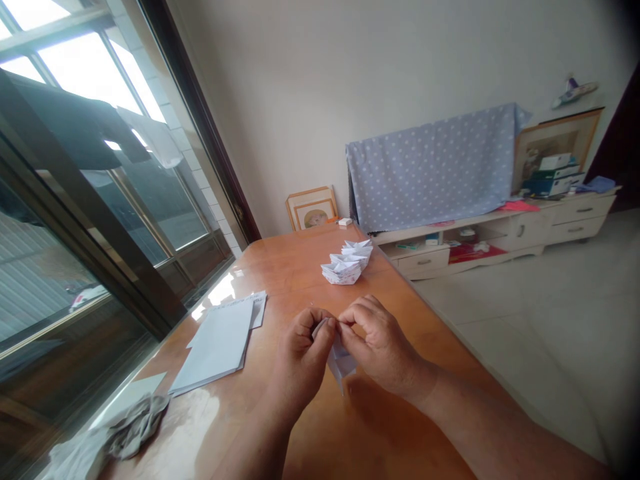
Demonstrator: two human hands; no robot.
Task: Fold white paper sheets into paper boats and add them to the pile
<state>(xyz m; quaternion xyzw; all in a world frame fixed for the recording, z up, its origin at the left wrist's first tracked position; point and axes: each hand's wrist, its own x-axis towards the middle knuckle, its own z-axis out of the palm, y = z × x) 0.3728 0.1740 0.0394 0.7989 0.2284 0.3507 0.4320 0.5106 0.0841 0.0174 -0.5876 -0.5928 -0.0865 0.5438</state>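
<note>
Between my two hands is a piece of folded white paper [342,361], held just above the wooden table [390,427]. My left hand [311,353] pinches its upper edge between thumb and fingers. Close beside it, my right hand [376,337] pinches the same edge, the fingertips of both hands almost meeting. The lower part of the paper hangs down to a point; much of its upper part is hidden behind my fingers. Farther along the table stand several folded paper boats [343,270], nested in stacks in a row.
A stack of white paper sheets [215,343] lies on the left, with a crumpled grey cloth [135,427] nearer me. A small white box [345,222] sits at the far end. Beyond the right edge is a low cabinet [530,230], with a dotted cloth [435,170] draped over something there.
</note>
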